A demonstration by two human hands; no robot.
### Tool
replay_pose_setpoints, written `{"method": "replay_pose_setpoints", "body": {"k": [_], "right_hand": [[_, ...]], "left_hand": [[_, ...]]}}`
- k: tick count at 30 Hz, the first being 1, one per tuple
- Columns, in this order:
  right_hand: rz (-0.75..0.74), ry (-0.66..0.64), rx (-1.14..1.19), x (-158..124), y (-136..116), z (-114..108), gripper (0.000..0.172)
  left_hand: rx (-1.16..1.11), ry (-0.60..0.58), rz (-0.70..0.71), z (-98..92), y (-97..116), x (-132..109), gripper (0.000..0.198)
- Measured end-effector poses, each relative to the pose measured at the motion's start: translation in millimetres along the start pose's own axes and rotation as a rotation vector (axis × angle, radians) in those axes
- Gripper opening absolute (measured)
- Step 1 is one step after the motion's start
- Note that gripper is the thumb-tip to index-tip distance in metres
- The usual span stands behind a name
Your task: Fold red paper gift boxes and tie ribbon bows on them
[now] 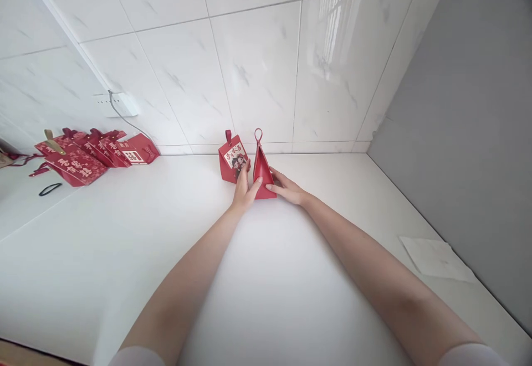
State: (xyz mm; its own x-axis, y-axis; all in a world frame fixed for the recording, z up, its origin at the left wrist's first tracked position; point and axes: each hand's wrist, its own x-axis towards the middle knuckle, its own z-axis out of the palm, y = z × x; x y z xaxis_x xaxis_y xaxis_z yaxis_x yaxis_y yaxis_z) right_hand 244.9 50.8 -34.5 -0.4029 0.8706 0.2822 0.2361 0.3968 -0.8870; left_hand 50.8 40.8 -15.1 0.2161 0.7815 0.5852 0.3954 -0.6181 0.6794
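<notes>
A red gift bag (262,173) stands upright near the back wall, its narrow triangular side towards me and its loop handle at the top. My left hand (245,190) is closed on its left side, thumb at the front edge and fingers between it and a second bag. My right hand (290,190) holds the lower right side, thumb in front and fingers behind. Just left stands the second red gift bag (228,158), with a printed picture and a ribbon loop; my left fingers overlap its right part, and I cannot tell whether they touch it.
Several red gift bags (77,165) lean together at the left back, near a black loop (50,189). A socket (115,104) with a cable is on the tiled wall (257,67). A white sheet (436,258) lies on the white counter (282,277) beside a grey panel (461,150).
</notes>
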Motion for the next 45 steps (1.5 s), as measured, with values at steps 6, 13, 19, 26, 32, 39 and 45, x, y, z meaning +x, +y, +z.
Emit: {"method": "replay_pose_setpoints", "body": {"k": [6, 13, 19, 26, 32, 39, 45], "right_hand": [[0.027, 0.004, 0.103, -2, -6, -1, 0.082], [0.027, 0.026, 0.059, -4, -6, 6, 0.078], [0.096, 0.133, 0.099, -11, -6, 6, 0.087], [0.128, 0.31, 0.227, -10, 2, -3, 0.069], [0.115, 0.22, 0.452, -13, -2, 0, 0.066], [0.108, 0.201, 0.427, -18, -8, -5, 0.056], [0.079, 0.261, 0.307, -22, -16, -1, 0.057]], "left_hand": [[-0.216, -0.163, -0.218, -1.2, -5, 2, 0.063], [-0.289, -0.079, -0.25, 2.1, -7, 2, 0.058], [-0.5, 0.053, -0.377, -3.4, -20, 4, 0.057], [-0.592, 0.145, -0.451, -6.8, -22, 4, 0.064], [-0.272, -0.013, -0.257, -0.1, -10, -1, 0.067], [-0.199, -0.049, -0.301, -1.9, -7, -5, 0.062], [-0.194, 0.008, -0.171, -4.3, 0, -8, 0.059]]}}
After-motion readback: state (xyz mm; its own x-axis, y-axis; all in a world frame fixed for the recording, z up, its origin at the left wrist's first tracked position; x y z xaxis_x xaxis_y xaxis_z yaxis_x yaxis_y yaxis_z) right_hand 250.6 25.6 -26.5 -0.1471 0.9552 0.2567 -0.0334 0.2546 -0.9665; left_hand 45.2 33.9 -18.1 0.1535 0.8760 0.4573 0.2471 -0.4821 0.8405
